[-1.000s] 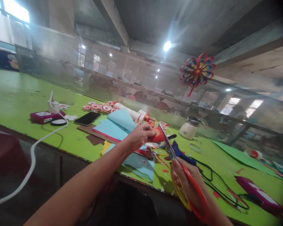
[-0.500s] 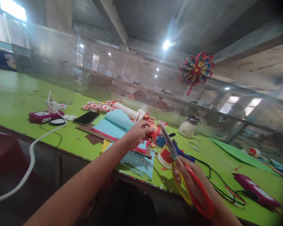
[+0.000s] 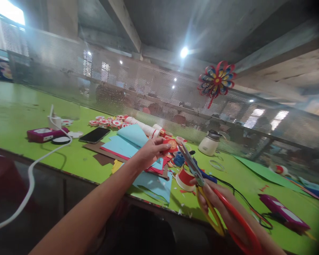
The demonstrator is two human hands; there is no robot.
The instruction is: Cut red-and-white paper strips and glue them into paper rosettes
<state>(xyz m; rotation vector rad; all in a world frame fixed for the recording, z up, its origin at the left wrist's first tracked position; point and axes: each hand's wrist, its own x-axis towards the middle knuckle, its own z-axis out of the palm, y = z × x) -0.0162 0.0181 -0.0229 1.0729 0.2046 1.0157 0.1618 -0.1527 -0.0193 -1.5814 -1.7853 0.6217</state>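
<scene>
My left hand (image 3: 155,150) pinches a small red paper piece (image 3: 172,144) with a gold printed emblem, held up over the scraps. In my right hand (image 3: 215,196) is a pair of scissors (image 3: 192,163) with one yellow and one red handle loop. Its blades are parted a little, and their tips lie close to the right edge of the red paper. Beneath the hands are a red and white paper cup piece (image 3: 185,179), sheets of light blue paper (image 3: 119,147) and a blue glue gun (image 3: 206,176), partly hidden by the scissors.
A phone (image 3: 95,135) and a purple power strip (image 3: 42,134) with a white cable lie at the left. Stacked paper cups (image 3: 143,126) stretch along the back. A cream kettle (image 3: 209,143) stands behind; another purple strip (image 3: 284,214) lies right. A perforated screen (image 3: 154,88) borders the table.
The scissors' handle loops have spread wider and the blades have parted. The red paper has turned, so its gold emblem faces me more. The whole view has shifted slightly.
</scene>
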